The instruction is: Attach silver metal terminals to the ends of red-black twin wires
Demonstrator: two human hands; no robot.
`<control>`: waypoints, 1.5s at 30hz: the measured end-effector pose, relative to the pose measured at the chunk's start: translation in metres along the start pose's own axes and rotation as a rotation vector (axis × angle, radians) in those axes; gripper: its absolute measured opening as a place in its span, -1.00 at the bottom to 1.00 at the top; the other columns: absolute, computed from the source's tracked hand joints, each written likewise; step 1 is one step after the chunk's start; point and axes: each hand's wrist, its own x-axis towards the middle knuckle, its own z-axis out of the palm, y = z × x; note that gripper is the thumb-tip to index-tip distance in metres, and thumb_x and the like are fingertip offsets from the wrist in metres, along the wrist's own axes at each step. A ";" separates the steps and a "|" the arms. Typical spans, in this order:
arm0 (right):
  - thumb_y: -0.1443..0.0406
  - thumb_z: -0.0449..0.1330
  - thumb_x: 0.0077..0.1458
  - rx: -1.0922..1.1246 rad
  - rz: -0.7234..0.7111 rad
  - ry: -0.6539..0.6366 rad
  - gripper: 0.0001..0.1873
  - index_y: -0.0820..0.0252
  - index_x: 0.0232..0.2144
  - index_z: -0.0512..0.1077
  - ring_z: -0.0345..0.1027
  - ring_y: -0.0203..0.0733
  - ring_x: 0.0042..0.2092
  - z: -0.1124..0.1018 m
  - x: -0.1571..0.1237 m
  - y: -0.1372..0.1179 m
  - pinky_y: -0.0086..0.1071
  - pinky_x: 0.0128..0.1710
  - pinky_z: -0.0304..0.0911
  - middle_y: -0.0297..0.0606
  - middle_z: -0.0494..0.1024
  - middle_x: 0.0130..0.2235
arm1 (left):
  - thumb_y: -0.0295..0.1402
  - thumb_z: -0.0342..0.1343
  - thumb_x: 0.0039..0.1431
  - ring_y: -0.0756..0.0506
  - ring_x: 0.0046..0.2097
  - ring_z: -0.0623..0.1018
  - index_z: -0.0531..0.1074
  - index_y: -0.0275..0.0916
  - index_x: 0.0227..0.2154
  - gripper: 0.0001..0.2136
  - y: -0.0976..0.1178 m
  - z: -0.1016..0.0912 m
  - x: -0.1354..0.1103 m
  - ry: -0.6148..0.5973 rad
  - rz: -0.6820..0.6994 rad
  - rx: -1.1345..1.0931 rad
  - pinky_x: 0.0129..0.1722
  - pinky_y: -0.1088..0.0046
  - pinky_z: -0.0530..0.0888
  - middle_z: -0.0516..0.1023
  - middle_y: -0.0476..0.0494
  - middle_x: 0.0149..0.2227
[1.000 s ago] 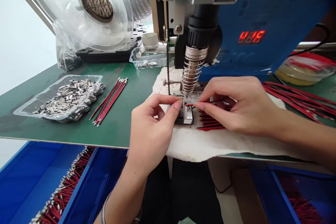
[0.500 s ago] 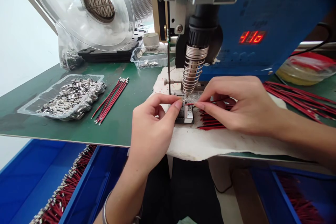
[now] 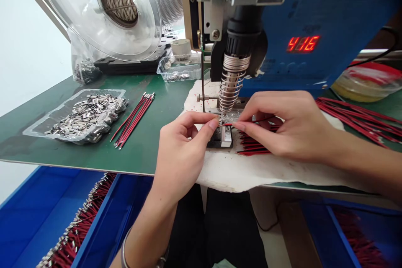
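Under the soldering iron tip point(image 3: 225, 109), my two hands meet over a small metal fixture point(image 3: 225, 137). Between thumb and index finger, my right hand point(image 3: 279, 125) pinches a red wire point(image 3: 227, 124), whose end lies across the fixture. My left hand point(image 3: 184, 150) is closed in a pinch at the fixture's left side; whatever its fingertips hold is hidden. Several red and black wires point(image 3: 253, 144) lie beneath my right hand on a whitish sheet point(image 3: 232, 176).
A clear tray of metal sleeves point(image 3: 88, 115) and a row of wires with metal ends point(image 3: 133, 121) lie to the left. The blue machine point(image 3: 282, 21) shows red digits. More red wires point(image 3: 361, 121) lie right. A blue bin point(image 3: 40, 192) sits below the table edge.
Both hands keep nearly the same pose at the fixture. The red digits on the machine read differently. The whole view has shifted very slightly.
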 end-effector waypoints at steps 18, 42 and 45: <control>0.38 0.27 0.22 -0.003 0.015 -0.016 -0.87 0.12 -0.40 0.49 0.27 -0.33 -0.51 0.001 0.000 0.001 -0.35 -0.46 0.22 -0.39 0.54 -0.45 | -0.18 0.31 0.22 -0.05 -0.38 0.50 0.65 -0.19 -0.30 -0.82 -0.002 -0.002 0.001 -0.083 -0.012 -0.034 -0.43 0.44 0.34 0.65 -0.12 -0.33; 0.39 0.26 0.21 -0.001 0.016 -0.009 -0.86 0.13 -0.41 0.49 0.29 -0.32 -0.50 0.001 -0.001 0.001 -0.35 -0.47 0.20 -0.37 0.55 -0.44 | -0.16 0.34 0.20 -0.03 -0.40 0.49 0.66 -0.15 -0.29 -0.82 -0.002 -0.001 0.001 -0.052 -0.035 -0.044 -0.48 0.44 0.29 0.65 -0.11 -0.30; 0.39 0.27 0.21 0.006 0.014 -0.008 -0.86 0.12 -0.41 0.48 0.29 -0.31 -0.50 0.001 -0.001 0.001 -0.34 -0.48 0.20 -0.37 0.54 -0.45 | -0.16 0.35 0.19 -0.07 -0.36 0.54 0.66 -0.17 -0.29 -0.81 -0.001 0.000 0.001 -0.040 -0.032 -0.025 -0.45 0.43 0.35 0.67 -0.13 -0.28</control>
